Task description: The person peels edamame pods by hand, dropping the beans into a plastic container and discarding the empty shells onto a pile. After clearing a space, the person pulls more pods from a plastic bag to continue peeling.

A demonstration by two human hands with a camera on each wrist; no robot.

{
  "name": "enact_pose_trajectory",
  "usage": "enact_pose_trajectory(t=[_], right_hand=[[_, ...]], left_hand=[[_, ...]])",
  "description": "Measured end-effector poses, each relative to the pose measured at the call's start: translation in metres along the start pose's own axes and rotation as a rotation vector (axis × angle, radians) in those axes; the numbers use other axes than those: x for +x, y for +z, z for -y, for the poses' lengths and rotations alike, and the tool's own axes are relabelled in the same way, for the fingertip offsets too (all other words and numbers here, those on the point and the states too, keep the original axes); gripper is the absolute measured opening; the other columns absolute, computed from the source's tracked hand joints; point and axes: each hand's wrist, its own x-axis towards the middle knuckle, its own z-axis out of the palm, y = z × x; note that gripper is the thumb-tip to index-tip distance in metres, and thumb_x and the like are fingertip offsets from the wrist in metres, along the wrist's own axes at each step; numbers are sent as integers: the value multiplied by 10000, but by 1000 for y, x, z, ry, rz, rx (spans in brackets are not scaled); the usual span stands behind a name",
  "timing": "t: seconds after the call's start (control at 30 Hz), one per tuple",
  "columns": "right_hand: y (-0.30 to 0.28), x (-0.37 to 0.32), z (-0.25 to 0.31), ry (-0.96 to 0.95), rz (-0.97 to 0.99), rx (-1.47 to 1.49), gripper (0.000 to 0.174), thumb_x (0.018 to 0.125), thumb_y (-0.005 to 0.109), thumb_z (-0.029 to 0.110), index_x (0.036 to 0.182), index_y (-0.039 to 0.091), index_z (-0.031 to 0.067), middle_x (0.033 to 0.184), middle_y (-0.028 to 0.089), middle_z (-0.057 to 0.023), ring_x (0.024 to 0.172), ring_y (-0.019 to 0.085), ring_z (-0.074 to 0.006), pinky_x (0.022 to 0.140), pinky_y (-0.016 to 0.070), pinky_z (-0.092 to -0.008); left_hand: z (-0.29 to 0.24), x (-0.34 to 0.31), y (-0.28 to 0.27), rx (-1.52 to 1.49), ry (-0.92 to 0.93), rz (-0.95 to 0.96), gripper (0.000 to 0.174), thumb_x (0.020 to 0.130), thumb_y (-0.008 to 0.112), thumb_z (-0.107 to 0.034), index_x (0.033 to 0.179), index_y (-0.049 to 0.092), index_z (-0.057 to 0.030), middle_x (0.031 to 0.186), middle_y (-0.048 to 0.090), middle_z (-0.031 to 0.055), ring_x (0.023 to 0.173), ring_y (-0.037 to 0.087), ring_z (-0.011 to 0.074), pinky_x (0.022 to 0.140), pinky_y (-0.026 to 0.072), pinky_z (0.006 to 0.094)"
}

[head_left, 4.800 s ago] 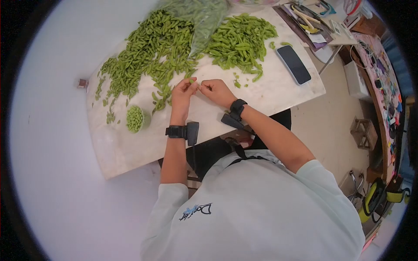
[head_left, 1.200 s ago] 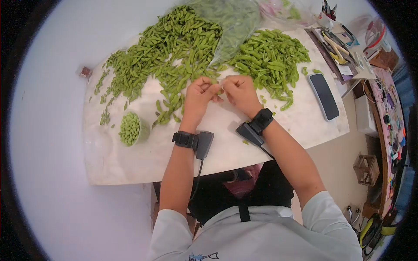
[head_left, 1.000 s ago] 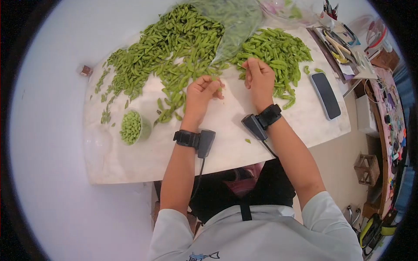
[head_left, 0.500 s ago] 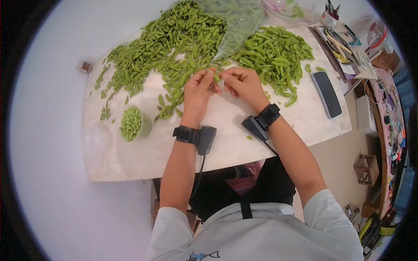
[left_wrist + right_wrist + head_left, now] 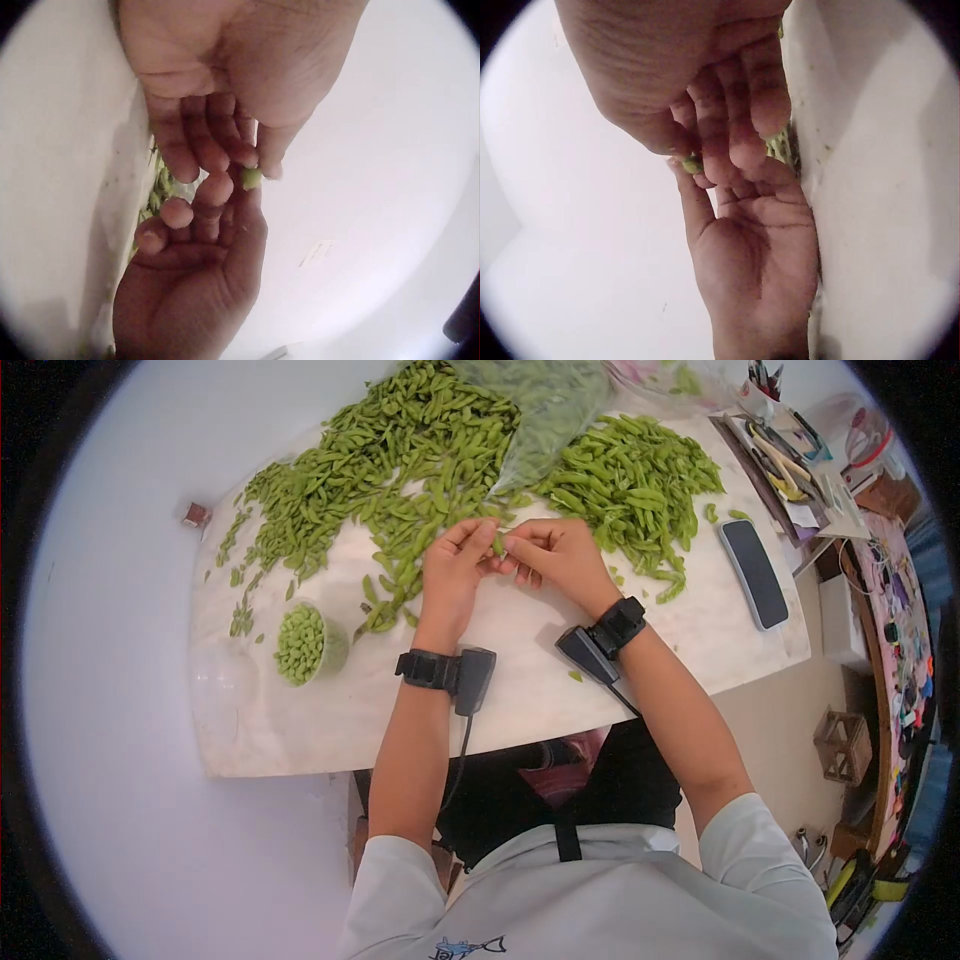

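Two hands, the left hand (image 5: 452, 568) and right hand (image 5: 562, 555), pinch one green pod (image 5: 497, 544) in curled fingers (image 5: 466, 539), just above the white surface (image 5: 520, 685). Two pod heaps (image 5: 380, 470) lie behind them; one clear bag (image 5: 545, 405) holds more pods, one cup (image 5: 338, 651) holds shelled beans (image 5: 300, 642). One phone (image 5: 752, 572) lies near the right edge; bare surface fronts the wrists.

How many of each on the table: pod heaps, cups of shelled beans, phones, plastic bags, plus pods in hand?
Pod heaps: 2
Cup of shelled beans: 1
Phone: 1
Clear plastic bag: 1
Held pod, pinched between left hand and right hand: 1
Total: 6
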Motion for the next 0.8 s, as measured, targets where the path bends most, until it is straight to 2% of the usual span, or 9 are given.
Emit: enact_pose_trajectory(t=[0.17, 0.27, 0.37, 0.47, 0.57, 0.67, 0.8], right_hand=[[-1, 1, -1, 27, 26, -12, 192, 878, 602, 181, 847, 652, -1, 688, 662, -38, 545, 590, -59, 477, 472, -204], [-1, 2, -5, 45, 43, -13, 156, 878, 592, 138, 843, 631, -9, 704, 653, -40, 554, 577, -62, 476, 453, -201], [0, 0, -3, 54, 52, -32, 140, 864, 583, 127, 825, 618, -3, 684, 637, -29, 553, 574, -60, 477, 452, -201], [0, 0, -4, 102, 88, -55, 130, 849, 568, 112, 784, 594, 3, 661, 621, -25, 551, 571, -62, 477, 453, -203], [-1, 1, -7, 66, 95, -102, 183, 823, 582, 138, 709, 572, -3, 607, 602, -51, 514, 565, -78, 460, 446, -217], [-2, 3, -14, 31, 103, -124, 193, 820, 571, 132, 678, 555, 3, 585, 586, -51, 492, 542, -79, 446, 428, -225], [-2, 2, -13, 13, 94, -155, 209, 823, 572, 145, 675, 551, -2, 574, 576, -49, 483, 532, -78, 440, 419, -232]], left_hand=[[0, 0, -1, 11, 18, 9, 247, 902, 603, -183, 1057, 577, 8, 715, 556, -5, 589, 509, 76, 590, 456, 223], [0, 1, -1, 117, 11, -9, 250, 901, 606, -175, 1064, 578, 12, 691, 542, -25, 566, 472, 57, 573, 438, 215], [1, -3, 0, 159, 37, 21, 213, 903, 601, -193, 1001, 593, -4, 764, 597, -11, 590, 465, 37, 570, 410, 175], [6, -1, 0, 298, 62, 60, 214, 933, 549, -177, 1062, 564, -6, 833, 609, 15, 651, 541, 49, 570, 468, 187], [5, -5, 1, 351, 88, 146, 195, 953, 510, -174, 1067, 543, -19, 898, 621, 33, 696, 567, 54, 573, 482, 185], [-2, -10, 9, 375, 82, 143, 174, 971, 467, -143, 1065, 506, -2, 822, 609, 32, 675, 555, 61, 609, 476, 206], [-2, -9, 8, 362, 102, 172, 142, 963, 468, -106, 1050, 486, 5, 807, 608, 43, 686, 568, 72, 620, 493, 216]])
